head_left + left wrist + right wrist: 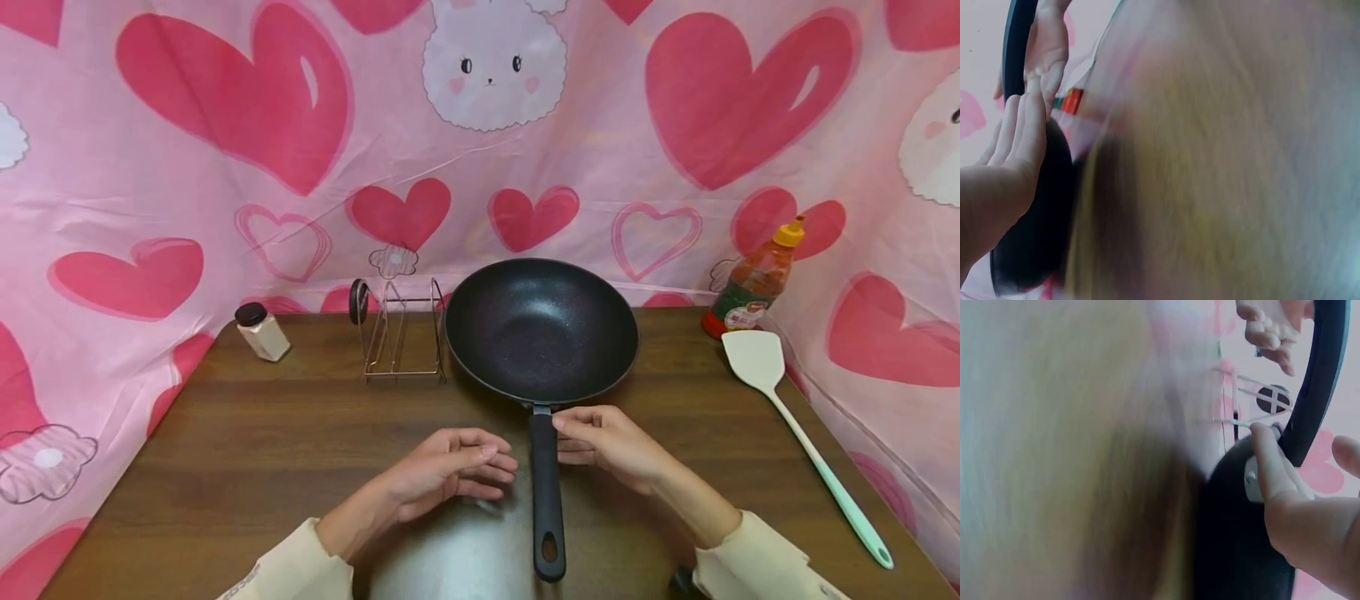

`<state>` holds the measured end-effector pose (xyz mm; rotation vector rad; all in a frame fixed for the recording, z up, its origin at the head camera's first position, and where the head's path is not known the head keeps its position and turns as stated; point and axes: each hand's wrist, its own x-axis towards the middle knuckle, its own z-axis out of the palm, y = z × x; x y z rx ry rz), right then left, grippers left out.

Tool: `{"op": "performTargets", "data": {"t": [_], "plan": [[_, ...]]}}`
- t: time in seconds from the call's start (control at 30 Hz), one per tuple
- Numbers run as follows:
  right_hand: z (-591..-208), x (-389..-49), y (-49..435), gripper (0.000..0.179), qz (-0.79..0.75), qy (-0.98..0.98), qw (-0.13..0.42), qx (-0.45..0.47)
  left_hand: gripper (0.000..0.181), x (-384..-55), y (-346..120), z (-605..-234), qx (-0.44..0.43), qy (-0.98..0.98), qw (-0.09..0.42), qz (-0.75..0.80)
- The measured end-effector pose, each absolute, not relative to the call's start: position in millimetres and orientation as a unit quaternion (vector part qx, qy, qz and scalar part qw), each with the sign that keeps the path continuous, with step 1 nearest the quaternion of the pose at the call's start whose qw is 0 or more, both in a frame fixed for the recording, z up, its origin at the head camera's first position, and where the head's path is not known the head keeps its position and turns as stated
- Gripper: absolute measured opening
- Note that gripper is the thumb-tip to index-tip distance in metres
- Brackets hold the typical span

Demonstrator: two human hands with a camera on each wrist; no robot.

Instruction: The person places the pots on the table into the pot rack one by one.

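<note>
The green-and-white label on the clear plastic red-sauce bottle with a yellow cap is too small for me to read. Between that bottle and a silver wire rack, towards the brown wooden table's back, there's a round, deep black pan, faintly speckled and glossy inside, its long black handle towards the person. The left hand, fingers relaxed, hovers beside the handle; the right hand's fingers extend by its upper end.

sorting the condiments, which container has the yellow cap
The red sauce bottle, at the right behind the spatula; the jar at the left has a dark lid.
</note>
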<state>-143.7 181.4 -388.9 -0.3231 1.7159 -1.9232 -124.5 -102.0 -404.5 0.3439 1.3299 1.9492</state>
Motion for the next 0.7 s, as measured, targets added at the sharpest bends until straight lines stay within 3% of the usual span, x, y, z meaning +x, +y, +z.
{"op": "performTargets", "data": {"t": [0.13,0.33,0.7], "plan": [[-396,-145,181,0.023,-0.772,0.535,0.332,-0.086,0.042,-118,-94,-406,0.122,0.489,0.390,0.770],[-404,-142,176,0.029,-0.790,0.473,0.382,-0.071,0.034,-111,-83,-411,0.109,0.454,0.425,0.776],[-405,-139,164,0.031,-0.794,0.462,0.390,-0.063,0.025,-107,-73,-410,0.117,0.425,0.435,0.785]]}}
